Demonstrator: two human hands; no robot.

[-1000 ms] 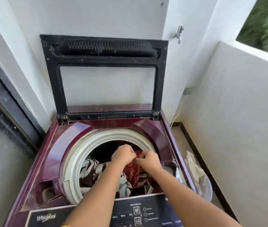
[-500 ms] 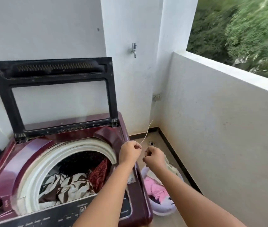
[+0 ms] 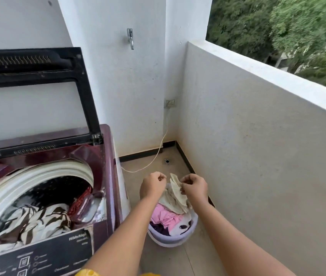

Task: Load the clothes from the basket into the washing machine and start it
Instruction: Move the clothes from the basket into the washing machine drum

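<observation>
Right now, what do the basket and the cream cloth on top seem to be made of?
Basket: likely plastic, pale lilac, smooth; its rim shows a soft sheen. Cloth: probably a thin woven fabric, matte; it creases and hangs limp. The fibre cannot be told.

We see two bare forearms reaching forward and down from the bottom edge, side by side and drawing closer toward the hands. The left hand (image 3: 153,186) is a loose fist, knuckles up, fingers curled under and thumb laid against the forefinger, with nothing visible inside it. The right hand (image 3: 195,187) is just beside it, not touching, its back turned up. Its curled fingertips (image 3: 186,189) and thumb pinch the edge of a cream cloth (image 3: 175,194), which stands in the gap between the two sets of fingers
</observation>
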